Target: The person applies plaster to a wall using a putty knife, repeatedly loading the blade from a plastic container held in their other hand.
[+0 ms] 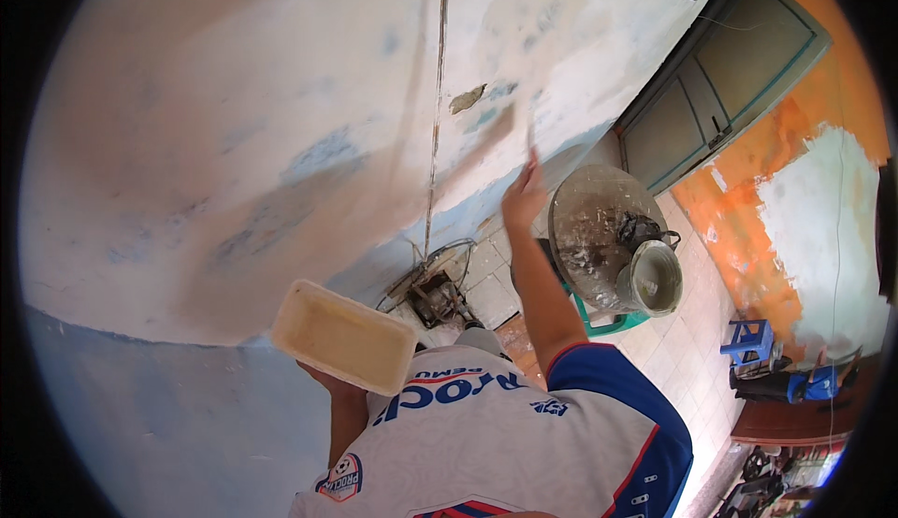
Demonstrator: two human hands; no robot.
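Note:
My left hand holds a cream rectangular plastic tub from beneath, and most of its fingers are hidden behind the tub. A thin, pale smear coats the inside of the tub. My right hand is raised in front of the patchy white wall, its fingers closed together around a thin flat blade seen edge-on. The blade's tip is at or very near the wall; contact cannot be made out. Left of the blade, the wall has a chipped hole and bluish worn patches.
Right of my right arm, a round stained table holds a grey bucket and a black bag. A green stool is below it. A fan-like device stands by the wall. Farther off are a blue stool and another person.

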